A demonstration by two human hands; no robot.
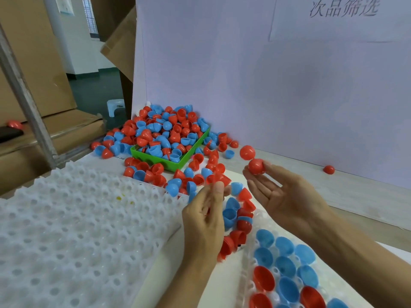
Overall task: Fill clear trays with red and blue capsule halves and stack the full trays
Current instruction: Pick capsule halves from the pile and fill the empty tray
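A red half [256, 166] is held at the fingertips of the right hand [281, 196], palm up and fingers mostly straight; another red half [247, 152] is seen just above it. The left hand [205, 215] is curled, a red piece pinched at its fingertips. The hands are apart. A clear tray [251, 258] partly filled with halves lies below them, the heaped green bin [175, 163] behind, white trays [73, 230] to the left.

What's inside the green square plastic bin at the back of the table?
The green square plastic bin holds a heaped pile of red and blue plastic capsule halves, spilling over its rim onto the table. The bin's floor and anything beneath the pile is covered.
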